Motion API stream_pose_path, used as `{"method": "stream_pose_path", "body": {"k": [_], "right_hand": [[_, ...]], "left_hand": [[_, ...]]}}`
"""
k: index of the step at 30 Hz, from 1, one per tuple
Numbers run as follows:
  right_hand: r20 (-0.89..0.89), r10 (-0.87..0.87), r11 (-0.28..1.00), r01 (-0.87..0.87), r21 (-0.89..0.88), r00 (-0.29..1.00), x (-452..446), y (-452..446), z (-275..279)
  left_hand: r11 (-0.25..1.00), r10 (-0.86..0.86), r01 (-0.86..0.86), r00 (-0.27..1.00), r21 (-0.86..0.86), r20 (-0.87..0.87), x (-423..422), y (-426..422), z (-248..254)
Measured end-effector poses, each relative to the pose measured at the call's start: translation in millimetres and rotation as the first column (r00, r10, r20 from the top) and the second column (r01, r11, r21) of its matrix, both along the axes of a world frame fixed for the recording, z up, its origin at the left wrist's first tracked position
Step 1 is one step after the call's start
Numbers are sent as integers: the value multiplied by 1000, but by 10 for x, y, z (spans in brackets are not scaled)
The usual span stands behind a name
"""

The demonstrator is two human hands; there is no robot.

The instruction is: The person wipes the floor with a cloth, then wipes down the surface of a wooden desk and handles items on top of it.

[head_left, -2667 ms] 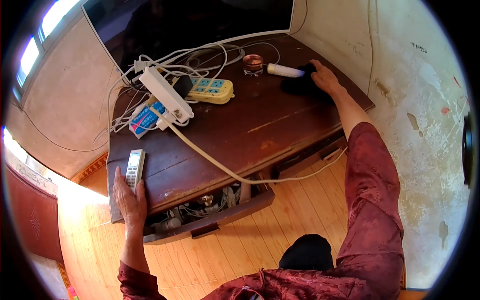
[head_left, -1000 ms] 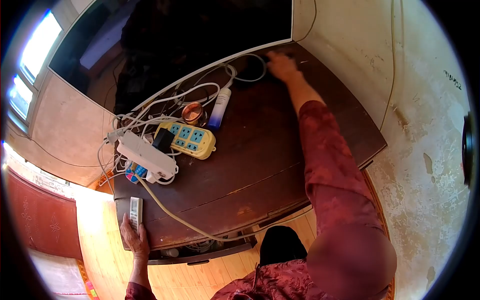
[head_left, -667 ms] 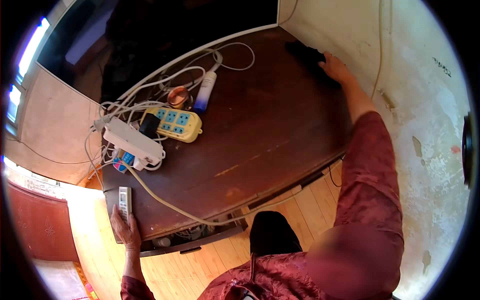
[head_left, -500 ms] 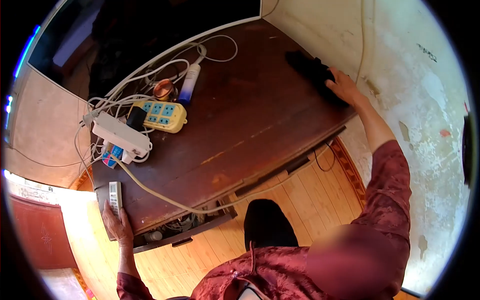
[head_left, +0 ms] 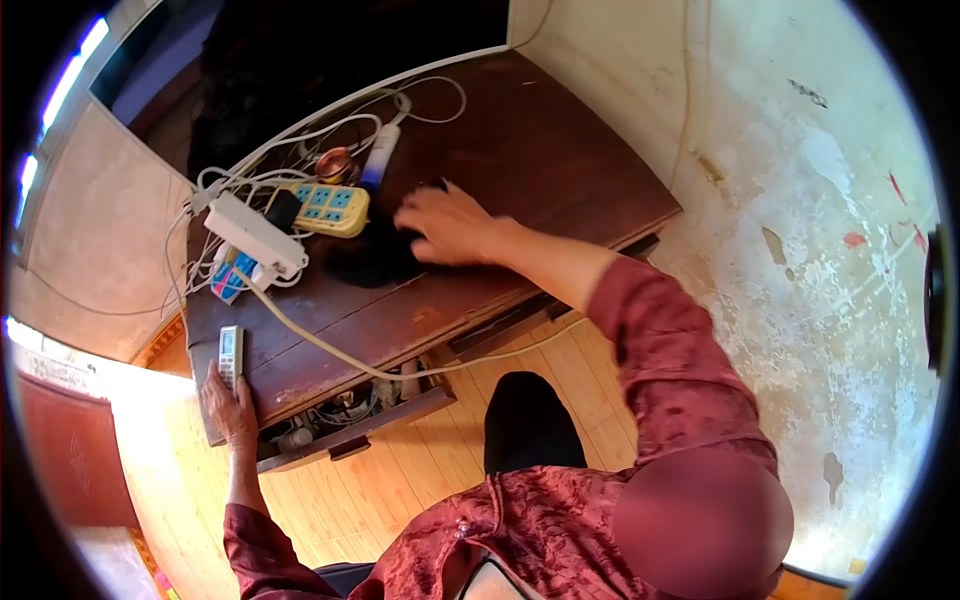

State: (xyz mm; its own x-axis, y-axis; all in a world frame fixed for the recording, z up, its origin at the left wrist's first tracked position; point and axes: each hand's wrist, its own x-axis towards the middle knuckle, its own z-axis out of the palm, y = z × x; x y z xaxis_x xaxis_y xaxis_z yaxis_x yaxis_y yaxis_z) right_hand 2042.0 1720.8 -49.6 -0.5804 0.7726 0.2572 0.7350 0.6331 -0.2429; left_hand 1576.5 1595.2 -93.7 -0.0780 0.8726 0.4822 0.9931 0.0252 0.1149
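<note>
My right hand [head_left: 445,225] grips a bunched black cloth [head_left: 375,258], somewhat blurred, against the brown tabletop [head_left: 540,130], just right of the yellow power strip [head_left: 332,208]. At the table's left corner my left hand [head_left: 232,405] holds the lower end of a white remote control [head_left: 230,355]. Behind the cloth lie a white and blue tube [head_left: 381,158] and a copper-coloured round tin [head_left: 334,165]. A white power strip [head_left: 255,235] rests over a blue box [head_left: 228,278].
Tangled white cables [head_left: 270,172] run in front of a large dark screen [head_left: 330,50]. A pale cord [head_left: 330,350] crosses the table's front edge above an open drawer [head_left: 355,425] full of small items. A stained wall [head_left: 800,200] stands at the right.
My right hand has swept the black cloth from the table's right edge leftward and toward the front, near the power strips. My left hand stays on the remote control. The camera view has shifted.
</note>
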Motion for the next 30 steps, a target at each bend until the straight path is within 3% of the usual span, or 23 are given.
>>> {"method": "stream_pose_path", "body": {"k": [2,4,7,8,9,10,13,15,16,21,25,27,29,30], "right_hand": [[-74,-211,971,218,94,975,186,441,-162],[-39,-418,905,420,66,908,632,632,-150],[11,-686,727,684,60,728,1557,351,-18],[27,-791,611,788,72,611,1917,244,-70],[-90,-805,584,810,56,587,2315,77,-154],[-17,-841,540,842,8,540,2560,-147,-65],[-34,-793,609,792,-31,608,2814,-812,32],[-48,-703,698,701,149,710,2641,-1022,-149],[-48,-651,730,642,235,758,2472,-1128,-161],[-11,-222,964,221,149,975,953,-1103,-92],[-29,121,987,-117,113,992,-336,-1012,-36],[-8,208,978,-209,-16,978,-816,-953,12],[-95,277,956,-264,127,956,-1000,-927,-98],[-105,317,949,-315,32,943,-930,-853,-38]], "left_hand": [[1000,-17,17,999,-3,39,-62,14,-53],[1000,-2,2,999,-6,54,-51,-1,-17],[1000,-15,15,999,5,42,-18,11,-6],[999,-27,27,999,18,30,-41,16,-30],[999,-35,34,999,30,18,-72,6,-47],[1000,-21,20,1000,20,19,-69,-15,-44],[1000,-1,1,1000,16,4,10,25,-16],[1000,1,0,999,28,-41,-2,15,-25],[999,0,1,999,34,-53,-22,16,-36],[999,-11,13,999,53,-42,47,-1,10],[999,16,-16,1000,44,0,94,-30,45],[999,10,-10,1000,43,6,102,-12,74],[999,-5,5,1000,39,1,56,-20,42],[999,-7,8,1000,45,-27,26,-11,16]]}}
